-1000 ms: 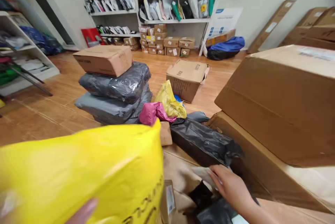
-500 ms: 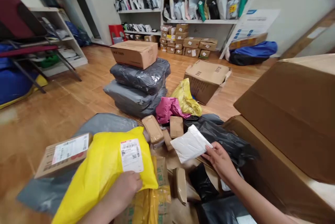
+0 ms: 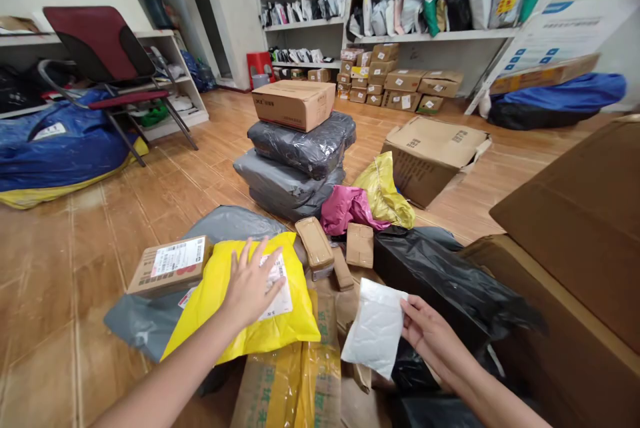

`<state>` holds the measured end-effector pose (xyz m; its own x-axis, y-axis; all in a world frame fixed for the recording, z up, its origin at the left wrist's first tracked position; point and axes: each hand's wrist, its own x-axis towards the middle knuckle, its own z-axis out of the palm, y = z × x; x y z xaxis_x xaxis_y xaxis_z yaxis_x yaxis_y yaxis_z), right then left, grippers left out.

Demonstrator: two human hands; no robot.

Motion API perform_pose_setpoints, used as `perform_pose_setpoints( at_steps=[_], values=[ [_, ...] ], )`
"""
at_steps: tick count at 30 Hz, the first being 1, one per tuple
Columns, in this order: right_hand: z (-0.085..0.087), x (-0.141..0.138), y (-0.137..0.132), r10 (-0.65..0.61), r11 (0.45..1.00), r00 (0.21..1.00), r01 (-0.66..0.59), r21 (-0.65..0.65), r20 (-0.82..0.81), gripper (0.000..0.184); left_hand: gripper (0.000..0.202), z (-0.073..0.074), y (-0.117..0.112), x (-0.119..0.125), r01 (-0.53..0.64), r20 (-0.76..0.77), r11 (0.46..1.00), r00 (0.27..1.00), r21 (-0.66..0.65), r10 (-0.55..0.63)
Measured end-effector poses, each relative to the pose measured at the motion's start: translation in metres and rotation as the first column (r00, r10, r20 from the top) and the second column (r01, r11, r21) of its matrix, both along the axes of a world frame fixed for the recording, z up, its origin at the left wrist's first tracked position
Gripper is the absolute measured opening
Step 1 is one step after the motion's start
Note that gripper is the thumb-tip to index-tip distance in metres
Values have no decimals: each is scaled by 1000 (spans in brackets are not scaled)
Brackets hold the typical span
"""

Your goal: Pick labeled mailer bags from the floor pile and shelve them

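Observation:
My left hand (image 3: 250, 281) lies flat with spread fingers on a yellow mailer bag (image 3: 235, 321), over its white label (image 3: 277, 295). That bag rests on a grey poly bag (image 3: 150, 325) beside a small labelled cardboard box (image 3: 170, 265). My right hand (image 3: 430, 335) pinches the right edge of a white padded envelope (image 3: 375, 335) and holds it up over the pile. Small brown taped parcels (image 3: 315, 251) lie just beyond both hands.
A long black bag (image 3: 440, 275) lies right of the envelope. Big cardboard cartons (image 3: 575, 268) stand at the right. Ahead is a stack of grey bags (image 3: 295, 168) with a box on top, pink and yellow bags (image 3: 370, 201), an open carton (image 3: 430, 158), shelves, a chair (image 3: 105, 61).
The yellow bag went from close before the camera down onto the grey bag, and my left hand opened flat on it. My right hand picked up the white envelope.

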<state>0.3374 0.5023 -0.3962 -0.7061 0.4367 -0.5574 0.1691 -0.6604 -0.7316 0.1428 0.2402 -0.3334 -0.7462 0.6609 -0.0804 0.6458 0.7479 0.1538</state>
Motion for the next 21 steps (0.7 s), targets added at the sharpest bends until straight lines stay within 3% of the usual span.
perform_pose_setpoints(
  at_steps=[2, 4, 7, 9, 11, 13, 15, 18, 21],
  values=[
    [-4, -4, -1, 4, 998, 1000, -5, 61, 16, 57, 58, -14, -5, -2, -73, 28, 989, 997, -132, 77],
    [-8, -3, 8, 75, 968, 996, -85, 237, 48, 57, 62, -23, -10, 5, -23, 79, 977, 996, -211, 41],
    [-15, 12, 32, 323, 805, 918, -394, 443, 229, 58, 67, -19, -12, 16, 30, 86, 953, 996, -300, -4],
    [-22, 28, 44, 431, 691, 816, -573, 442, 385, 51, 66, -8, -8, 15, 53, 63, 940, 997, -337, -33],
    [-33, 43, 45, 461, 577, 701, -703, 416, 545, 35, 62, 3, 0, 8, 71, 42, 938, 997, -339, -60],
    [-51, 51, 36, 416, 438, 566, -811, 389, 712, 21, 51, 10, 12, 5, 56, 20, 954, 998, -295, -52],
    [-73, 51, 24, 302, 327, 448, -878, 350, 841, 28, 40, 12, 27, 14, 81, 13, 977, 997, -198, -80],
    [-104, 40, 18, 177, 255, 307, -932, 258, 935, 46, 33, 5, 49, 47, 296, 110, 955, 950, -33, -290],
    [-120, 33, 27, 211, 225, 259, -951, 211, 943, 22, 30, -5, 64, 83, 421, 324, 899, 840, 121, -436]
  ],
)
